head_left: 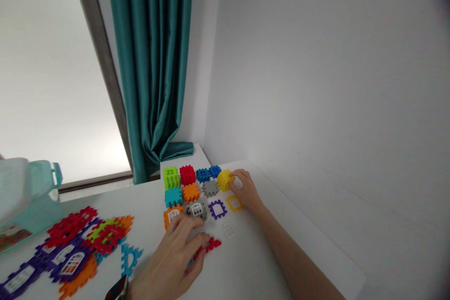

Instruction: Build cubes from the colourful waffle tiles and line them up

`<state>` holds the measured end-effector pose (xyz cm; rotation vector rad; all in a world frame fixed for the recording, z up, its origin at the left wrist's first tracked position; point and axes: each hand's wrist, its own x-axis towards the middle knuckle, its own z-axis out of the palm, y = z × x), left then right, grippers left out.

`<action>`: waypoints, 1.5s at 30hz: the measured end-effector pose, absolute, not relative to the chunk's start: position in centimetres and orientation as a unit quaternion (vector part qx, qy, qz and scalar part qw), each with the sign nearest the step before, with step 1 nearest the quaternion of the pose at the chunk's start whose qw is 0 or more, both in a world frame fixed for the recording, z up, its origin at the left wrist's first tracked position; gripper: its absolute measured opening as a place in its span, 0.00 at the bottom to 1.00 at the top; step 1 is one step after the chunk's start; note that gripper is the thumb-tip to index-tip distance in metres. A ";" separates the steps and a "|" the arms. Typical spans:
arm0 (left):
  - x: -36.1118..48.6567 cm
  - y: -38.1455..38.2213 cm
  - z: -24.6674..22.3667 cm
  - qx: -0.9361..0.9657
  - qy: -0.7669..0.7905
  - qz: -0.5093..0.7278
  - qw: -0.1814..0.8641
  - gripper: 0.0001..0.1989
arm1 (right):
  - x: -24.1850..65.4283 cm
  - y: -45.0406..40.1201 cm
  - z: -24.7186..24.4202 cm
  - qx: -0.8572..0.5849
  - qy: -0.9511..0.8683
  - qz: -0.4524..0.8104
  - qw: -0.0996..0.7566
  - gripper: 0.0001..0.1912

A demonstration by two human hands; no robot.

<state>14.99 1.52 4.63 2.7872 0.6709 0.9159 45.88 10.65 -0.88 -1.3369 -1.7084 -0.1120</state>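
My right hand [248,191] rests its fingers on a yellow waffle-block cube [225,180], at the right end of a grid of plastic cubes. My left hand [174,255] is low in the frame, its fingers just in front of a grey cube with a white window [196,209]. A red waffle piece [211,244] sticks out from under those fingers, and a blue edge shows below them. Nearby lie a purple square frame [217,209], a yellow frame [234,203] and a white window insert [229,230].
The white table [225,272] ends at a wall on the right. A heap of flat red, purple, orange and blue pieces [70,253] lies to the left, beside a translucent teal plastic box [35,197]. A teal curtain [151,65] hangs behind.
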 end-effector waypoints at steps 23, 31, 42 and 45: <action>14.7 1.9 4.5 0.925 0.233 0.294 0.066 0.12 | 45.7 9.3 -0.2 -0.536 -0.697 -0.036 0.475 0.08; 14.4 2.6 4.8 0.917 0.258 0.296 0.067 0.10 | 43.4 7.1 1.4 -0.510 -0.713 -0.042 0.480 0.10; 12.8 3.3 7.0 0.909 0.305 0.276 0.070 0.08 | 37.1 3.6 4.0 -0.438 -0.788 -0.034 0.432 0.11; 11.4 3.2 7.6 0.907 0.321 0.268 0.052 0.06 | 34.9 3.2 4.6 -0.421 -0.803 -0.033 0.421 0.11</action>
